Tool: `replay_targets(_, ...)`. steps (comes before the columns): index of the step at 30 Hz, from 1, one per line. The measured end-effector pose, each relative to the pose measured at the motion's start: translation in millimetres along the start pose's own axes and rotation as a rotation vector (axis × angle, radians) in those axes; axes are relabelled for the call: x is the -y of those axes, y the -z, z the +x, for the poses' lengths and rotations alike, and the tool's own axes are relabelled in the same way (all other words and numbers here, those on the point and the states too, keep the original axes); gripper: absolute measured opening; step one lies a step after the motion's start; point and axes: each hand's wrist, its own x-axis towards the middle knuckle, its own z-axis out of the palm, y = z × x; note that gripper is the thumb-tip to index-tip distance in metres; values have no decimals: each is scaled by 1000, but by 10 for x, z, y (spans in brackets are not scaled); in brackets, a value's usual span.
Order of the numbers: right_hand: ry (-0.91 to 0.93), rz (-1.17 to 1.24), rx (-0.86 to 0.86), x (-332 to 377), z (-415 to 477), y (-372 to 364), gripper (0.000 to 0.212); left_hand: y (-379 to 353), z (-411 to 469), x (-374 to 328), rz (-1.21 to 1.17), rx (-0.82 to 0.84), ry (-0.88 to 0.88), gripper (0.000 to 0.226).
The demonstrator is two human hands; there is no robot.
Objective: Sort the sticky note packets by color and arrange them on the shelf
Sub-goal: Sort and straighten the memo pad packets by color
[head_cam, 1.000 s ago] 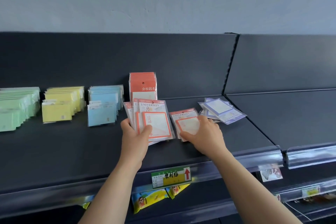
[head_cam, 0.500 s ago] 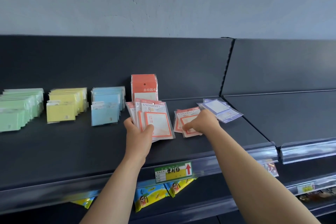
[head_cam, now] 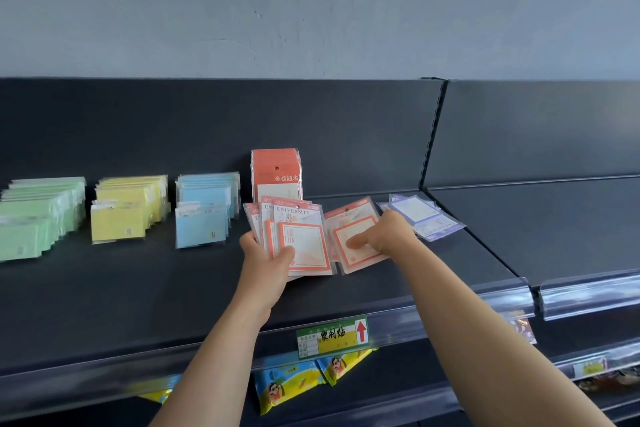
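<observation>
Head view of a dark grey metal shelf point(head_cam: 138, 288) with sticky note packets grouped by colour. From the left stand rows of pale green paper packets point(head_cam: 38, 218), yellow paper packets point(head_cam: 128, 211) and light blue paper packets point(head_cam: 204, 215), each row upright and apart from its neighbour. Behind the hands, a tall upright stack of orange carded packets point(head_cam: 277, 173) leans against the back panel.

The left hand point(head_cam: 265, 263) grips a fan of clear-wrapped packets with orange borders point(head_cam: 304, 232) – thumb across the front sheet, fingers behind – held just above the shelf in front of the tall stack.

The right hand point(head_cam: 388, 236) pinches a loose pile of orange-bordered packets point(head_cam: 348, 224) lying just beside the fan, thumb pressed on top; the curled fingers are hidden behind the pile.

Flat purple-bordered packets point(head_cam: 424, 218) lie on the shelf to the right, partly overlapped by the right hand.

On the front rail sits a green and yellow price label point(head_cam: 332, 336) with a red arrow; bright snack bags point(head_cam: 287, 385) hang below it.
</observation>
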Motion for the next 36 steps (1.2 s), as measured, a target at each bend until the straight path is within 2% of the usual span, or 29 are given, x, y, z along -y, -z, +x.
replay_targets(4, -21, 115, -15, 34, 45, -76, 48, 28, 26, -16, 23, 40, 17, 41)
replay_targets(11, -44, 249, 11, 39, 87, -164, 28, 48, 31, 0, 34, 48, 17, 44)
replay_targets(16, -58, 403, 83, -23, 89, -93, 30, 34, 12, 0, 45, 38, 11, 45)
replay_targets(23, 91, 835, 24, -207, 75, 111, 14, 25, -1, -9, 32, 31, 37, 42)
replay_targets(25, 119, 898, 85, -240, 51, 165, 14, 23, -3, -16, 18, 32, 51, 39)
replay_targets(28, 135, 869, 206, -213, -35, 21, 15, -3, -12, -24, -20, 60, 56, 37)
replay_targets(33, 214, 738, 366, -199, -184, -306, 17, -109, -93, -72, -8, 100, -19, 59)
replay_targets(36, 294, 777, 509, -208, -252, -223, 24, -147, -119, -106, -26, 141, -64, 56)
